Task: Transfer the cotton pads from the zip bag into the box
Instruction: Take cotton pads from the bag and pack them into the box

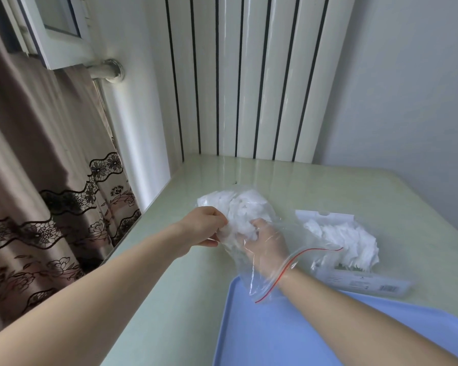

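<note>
A clear zip bag (262, 281) with a red seal line lies on the pale green table, stuffed at its far end with white cotton pads (238, 204). My right hand (267, 247) is inside the bag up to the wrist, fingers closed on a clump of pads. My left hand (204, 228) pinches the bag from outside on its left side. To the right lies a clear flat box (360, 282), lid open, with a heap of white pads (347, 241) in it.
A light blue tray (275, 339) sits at the near edge under my right forearm. A white radiator (249, 75) stands behind the table (328, 180). A brown lace-trimmed curtain (37, 180) hangs at the left, past the table edge.
</note>
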The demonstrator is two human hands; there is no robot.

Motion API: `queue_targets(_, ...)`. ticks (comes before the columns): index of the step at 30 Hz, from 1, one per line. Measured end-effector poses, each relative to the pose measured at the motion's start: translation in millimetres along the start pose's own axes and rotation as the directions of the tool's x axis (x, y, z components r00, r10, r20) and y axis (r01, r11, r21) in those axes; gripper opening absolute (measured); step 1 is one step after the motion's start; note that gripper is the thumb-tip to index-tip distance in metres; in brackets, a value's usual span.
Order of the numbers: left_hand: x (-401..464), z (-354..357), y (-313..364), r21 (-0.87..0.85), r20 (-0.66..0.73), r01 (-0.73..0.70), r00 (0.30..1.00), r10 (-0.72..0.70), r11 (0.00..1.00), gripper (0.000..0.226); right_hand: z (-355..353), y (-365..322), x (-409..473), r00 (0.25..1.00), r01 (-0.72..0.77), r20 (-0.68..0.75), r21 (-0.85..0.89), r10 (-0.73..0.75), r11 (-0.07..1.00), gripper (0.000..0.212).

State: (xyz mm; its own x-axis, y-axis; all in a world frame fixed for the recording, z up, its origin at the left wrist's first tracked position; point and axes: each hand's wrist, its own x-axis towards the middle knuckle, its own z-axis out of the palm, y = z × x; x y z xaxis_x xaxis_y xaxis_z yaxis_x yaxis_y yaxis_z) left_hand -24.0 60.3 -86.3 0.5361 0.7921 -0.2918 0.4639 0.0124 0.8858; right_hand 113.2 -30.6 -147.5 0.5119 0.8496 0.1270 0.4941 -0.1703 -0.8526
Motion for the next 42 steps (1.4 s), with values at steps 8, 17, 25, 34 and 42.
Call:
queue_targets(8,-7,4,8,0.008,-0.064,0.007,0.998,-0.006,1.0,0.012,-25,-15,-13,0.987,-0.16,-0.012,-0.051,0.159,0.986,0.024)
queue_targets(17,-17,11,18,0.357,-0.126,-0.038,0.988,0.088,0.933,0.04,-72,-27,-55,0.897,-0.429,0.289,0.393,0.333,0.814,0.014)
queue_targets(25,-58,51,52,0.793,0.268,-0.499,0.8,0.536,0.349,0.055,-107,-19,-89,0.873,-0.474,0.373,0.493,0.315,0.729,0.029)
queue_targets(34,-102,76,97,0.675,0.547,-0.636,0.772,0.324,0.374,0.08,-169,-14,-122,0.833,-0.481,0.49,0.408,0.258,0.776,0.035)
queue_targets(42,-128,130,110,0.705,0.621,-0.695,0.702,0.348,0.144,0.066,-214,-12,-135,0.816,-0.531,0.527,0.518,0.238,0.671,0.041)
